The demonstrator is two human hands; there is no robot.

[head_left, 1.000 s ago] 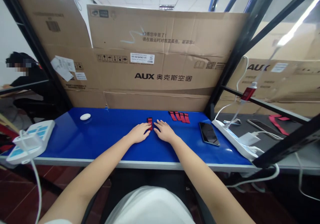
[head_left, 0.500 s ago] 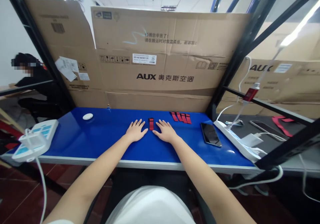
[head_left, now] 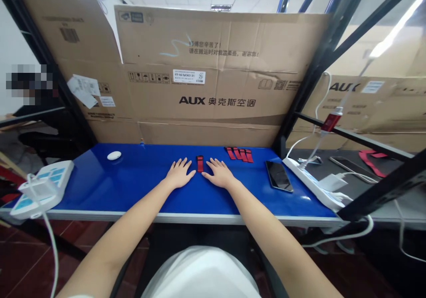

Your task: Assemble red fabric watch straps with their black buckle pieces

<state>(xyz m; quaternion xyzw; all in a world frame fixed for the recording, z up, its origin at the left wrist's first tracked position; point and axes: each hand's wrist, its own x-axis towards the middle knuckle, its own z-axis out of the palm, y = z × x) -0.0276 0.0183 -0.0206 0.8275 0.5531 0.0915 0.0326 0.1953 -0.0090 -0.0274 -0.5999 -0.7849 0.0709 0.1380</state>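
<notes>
A small red strap with a black end [head_left: 200, 164] lies on the blue tabletop [head_left: 133, 191], between my two hands. My left hand [head_left: 179, 173] rests flat to the left of it, fingers spread, holding nothing. To the strap's right, my right hand [head_left: 218, 173] also lies palm down with its fingers apart and nothing in them. Neither hand touches the strap. Several similar red straps [head_left: 238, 154] lie in a row farther back, to the right of my right hand.
A black phone [head_left: 278, 176] lies at the right, beside a white power strip [head_left: 313, 184]. At the left are another power strip [head_left: 60, 178] and a white round object [head_left: 114, 156]. Cardboard [head_left: 213, 125] stands along the back. A person [head_left: 40, 111] sits beyond the left frame.
The camera view has shifted slightly, moving the scene a little to the left. Both hands and the straps keep their places on the table.
</notes>
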